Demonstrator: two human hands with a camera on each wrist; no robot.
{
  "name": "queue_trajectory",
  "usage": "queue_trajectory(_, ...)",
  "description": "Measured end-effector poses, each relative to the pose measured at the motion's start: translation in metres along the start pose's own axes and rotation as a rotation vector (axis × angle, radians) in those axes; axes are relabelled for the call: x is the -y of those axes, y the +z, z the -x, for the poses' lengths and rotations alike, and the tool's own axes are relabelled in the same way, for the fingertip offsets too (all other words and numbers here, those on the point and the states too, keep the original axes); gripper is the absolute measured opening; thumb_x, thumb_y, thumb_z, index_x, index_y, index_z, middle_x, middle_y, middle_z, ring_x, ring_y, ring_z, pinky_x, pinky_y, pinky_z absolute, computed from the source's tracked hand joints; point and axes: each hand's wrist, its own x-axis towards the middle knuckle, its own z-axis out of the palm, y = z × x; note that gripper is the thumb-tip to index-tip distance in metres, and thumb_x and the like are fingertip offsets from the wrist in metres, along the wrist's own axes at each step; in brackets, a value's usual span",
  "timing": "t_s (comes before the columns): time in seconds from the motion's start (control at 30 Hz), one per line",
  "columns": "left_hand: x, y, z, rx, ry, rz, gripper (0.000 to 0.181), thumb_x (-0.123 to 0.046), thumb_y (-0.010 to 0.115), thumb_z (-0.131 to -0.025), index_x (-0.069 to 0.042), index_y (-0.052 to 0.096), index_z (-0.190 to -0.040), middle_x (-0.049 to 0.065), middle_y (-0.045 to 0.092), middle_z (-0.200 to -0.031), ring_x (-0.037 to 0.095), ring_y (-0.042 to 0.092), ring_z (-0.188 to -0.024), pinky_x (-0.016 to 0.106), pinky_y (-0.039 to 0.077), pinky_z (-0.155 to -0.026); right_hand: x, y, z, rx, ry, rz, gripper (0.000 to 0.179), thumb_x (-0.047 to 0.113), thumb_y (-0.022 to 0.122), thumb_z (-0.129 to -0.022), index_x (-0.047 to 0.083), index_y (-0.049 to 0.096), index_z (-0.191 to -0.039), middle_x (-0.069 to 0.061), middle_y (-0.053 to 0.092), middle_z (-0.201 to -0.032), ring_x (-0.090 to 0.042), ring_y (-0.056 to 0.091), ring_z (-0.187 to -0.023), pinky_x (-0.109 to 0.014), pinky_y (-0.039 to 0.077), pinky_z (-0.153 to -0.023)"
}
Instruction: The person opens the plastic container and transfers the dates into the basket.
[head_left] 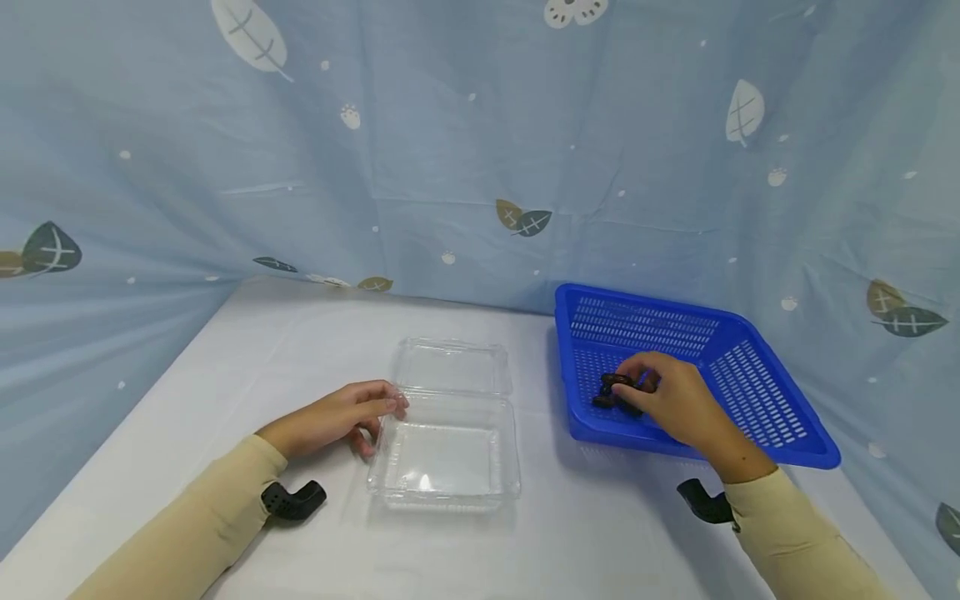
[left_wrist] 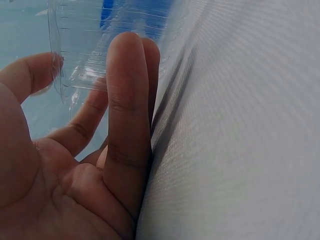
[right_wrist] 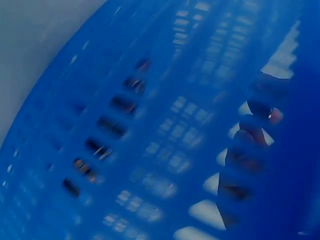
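A clear plastic clamshell container (head_left: 442,492) lies on the table with its lid (head_left: 452,367) folded back. My left hand (head_left: 341,417) holds its left edge near the hinge; in the left wrist view the thumb and a finger meet the clear rim (left_wrist: 56,55), while other fingers stand straight beside the cloth. Inside the blue basket, my right hand (head_left: 675,400) pinches a dark brown, glossy, oblong piece that looks like a date (head_left: 649,382). Several similar pieces (head_left: 603,401) lie under its fingertips. The right wrist view shows mostly blue basket wall (right_wrist: 165,125), with dark shapes behind its slots.
The slotted blue basket (head_left: 765,400) stands at the right of the table, near the hanging blue cloth (head_left: 450,150). White cloth (head_left: 570,533) covers the table. Black wrist-worn pieces (head_left: 294,502) sit by both beige sleeves.
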Motion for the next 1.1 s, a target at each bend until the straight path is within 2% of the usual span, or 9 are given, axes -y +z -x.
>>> queue_trajectory(0.13,-0.001,-0.001,-0.001,-0.001,-0.005,0.0,0.045,-0.039,0.05,-0.105,-0.002,0.053,-0.131,0.014,0.055,-0.13,0.014,0.058,-0.072,0.033,0.06,-0.063,-0.017,-0.002,-0.008,0.038,0.05,0.04,0.016,0.016,0.076,-0.09,0.007,0.072,-0.103,-0.009,0.068,-0.091,-0.016,0.057,-0.072,-0.025,0.045,-0.054)
queue_trajectory(0.37,0.0,-0.001,0.003,0.008,0.006,0.005,0.045,-0.038,0.05,-0.105,-0.002,0.052,-0.131,0.016,0.055,-0.13,0.013,0.058,-0.072,0.034,0.061,-0.063,-0.033,0.006,-0.02,0.128,0.117,0.083,0.015,0.017,0.074,-0.09,0.006,0.071,-0.1,-0.009,0.068,-0.09,-0.018,0.06,-0.076,-0.029,0.048,-0.06)
queue_trajectory(0.57,0.0,0.0,0.0,0.008,0.013,0.009,0.044,-0.037,0.05,-0.105,-0.001,0.052,-0.131,0.016,0.055,-0.128,0.012,0.058,-0.072,0.034,0.06,-0.063,-0.042,0.014,-0.026,0.167,0.109,0.096,0.014,0.015,0.075,-0.088,0.005,0.071,-0.096,-0.009,0.069,-0.086,-0.02,0.061,-0.075,-0.034,0.05,-0.063)
queue_trajectory(0.73,-0.001,0.0,-0.002,0.01,0.014,0.0,0.044,-0.038,0.049,-0.106,-0.001,0.052,-0.131,0.016,0.055,-0.13,0.013,0.059,-0.074,0.035,0.061,-0.066,-0.046,0.019,-0.029,0.216,0.104,0.116,0.014,0.013,0.076,-0.087,0.003,0.071,-0.097,-0.009,0.072,-0.087,-0.021,0.066,-0.08,-0.043,0.056,-0.071)
queue_trajectory(1.1,-0.002,0.0,-0.001,0.01,0.015,-0.001,0.045,-0.037,0.049,-0.106,-0.001,0.052,-0.132,0.016,0.055,-0.129,0.013,0.058,-0.074,0.036,0.062,-0.066,-0.043,0.021,-0.03,0.236,0.099,0.091,0.013,0.005,0.069,-0.091,0.003,0.074,-0.102,-0.012,0.073,-0.096,-0.027,0.068,-0.09,-0.048,0.057,-0.079)
